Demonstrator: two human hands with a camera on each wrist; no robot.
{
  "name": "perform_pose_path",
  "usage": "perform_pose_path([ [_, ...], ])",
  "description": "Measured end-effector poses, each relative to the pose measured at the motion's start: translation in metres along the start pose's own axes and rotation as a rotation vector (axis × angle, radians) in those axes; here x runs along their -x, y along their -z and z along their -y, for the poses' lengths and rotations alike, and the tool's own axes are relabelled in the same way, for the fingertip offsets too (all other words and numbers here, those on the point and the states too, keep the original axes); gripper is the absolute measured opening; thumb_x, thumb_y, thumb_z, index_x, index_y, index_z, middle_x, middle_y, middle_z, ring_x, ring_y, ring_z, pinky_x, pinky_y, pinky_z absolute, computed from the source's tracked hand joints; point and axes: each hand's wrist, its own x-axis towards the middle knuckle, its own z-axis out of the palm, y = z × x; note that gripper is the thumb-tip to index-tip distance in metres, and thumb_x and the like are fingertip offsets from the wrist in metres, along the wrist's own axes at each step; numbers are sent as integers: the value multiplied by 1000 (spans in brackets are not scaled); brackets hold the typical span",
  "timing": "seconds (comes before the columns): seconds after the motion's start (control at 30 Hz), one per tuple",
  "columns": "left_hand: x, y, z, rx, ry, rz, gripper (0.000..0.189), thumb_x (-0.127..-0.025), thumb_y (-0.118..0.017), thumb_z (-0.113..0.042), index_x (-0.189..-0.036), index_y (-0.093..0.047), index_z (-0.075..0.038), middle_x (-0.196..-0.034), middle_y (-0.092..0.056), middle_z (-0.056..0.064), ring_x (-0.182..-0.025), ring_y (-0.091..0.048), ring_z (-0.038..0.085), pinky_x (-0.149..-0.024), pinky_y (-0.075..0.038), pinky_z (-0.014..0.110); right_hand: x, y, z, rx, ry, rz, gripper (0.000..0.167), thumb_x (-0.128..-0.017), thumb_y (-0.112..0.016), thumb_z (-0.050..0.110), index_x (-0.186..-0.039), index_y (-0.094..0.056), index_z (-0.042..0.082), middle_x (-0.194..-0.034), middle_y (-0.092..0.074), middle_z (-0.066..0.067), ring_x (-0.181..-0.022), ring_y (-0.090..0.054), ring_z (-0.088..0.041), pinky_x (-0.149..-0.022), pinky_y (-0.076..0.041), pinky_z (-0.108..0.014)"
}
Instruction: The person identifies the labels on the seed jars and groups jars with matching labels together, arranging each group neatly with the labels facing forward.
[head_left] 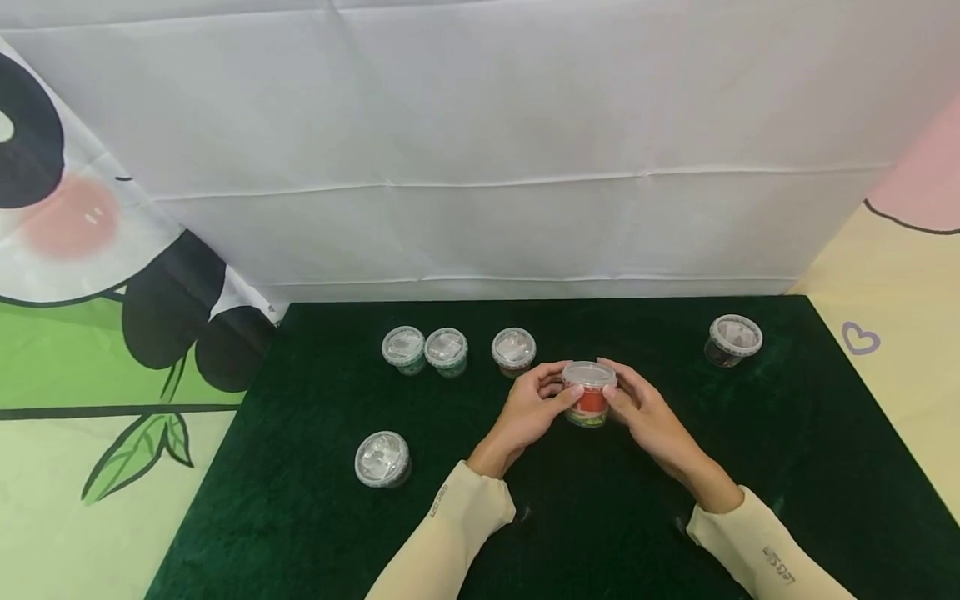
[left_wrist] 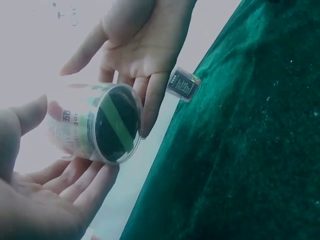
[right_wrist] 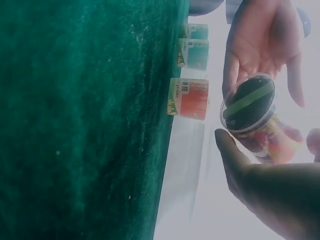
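A small clear plastic tub with a lid and a red label is held between both hands above the table. My left hand grips its left side, thumb in front and fingers behind. On the opposite side my right hand holds it the same way. The left wrist view shows the tub's dark base with a green stripe across it, apart from the cloth. From the right wrist, the tub appears tilted, base toward the camera; its contents are hard to make out.
Two lidded tubs stand side by side at the back left, with another tub just behind my left hand. One tub sits at front left, another at back right. Dark green cloth covers the table.
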Motion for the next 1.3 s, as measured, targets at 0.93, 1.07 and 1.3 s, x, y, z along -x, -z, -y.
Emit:
perform_pose_path([
  [0.93, 7, 1, 4, 34, 13, -80, 44, -105, -70, -27, -141, -57, -7, -137, -66, 10, -123, -63, 24, -108, -54, 45, -3, -10, 4, 25, 13, -27, 55, -115, -45, 23, -161, -28, -2, -158, -43, -30, -144, -46, -48, -117, -45, -58],
  [1.07, 8, 4, 5, 31, 5, -51, 46, -107, -66, -27, -147, -56, -7, -143, -63, 11, -131, -61, 27, -115, -49, 47, -4, -9, 4, 7, 26, 0, 56, -116, -43, 23, -162, -25, -2, -158, -41, -31, -146, -43, -50, -118, -39, -65],
  [1.3, 9, 2, 3, 6, -15, -130, 44, -101, -75, -24, -139, -63, -6, -132, -69, 9, -120, -65, 23, -106, -54, 42, -6, -13, 6, 40, 6, -50, 55, -115, -47, 24, -162, -29, 0, -158, -42, -29, -146, -45, -47, -118, -44, -52],
])
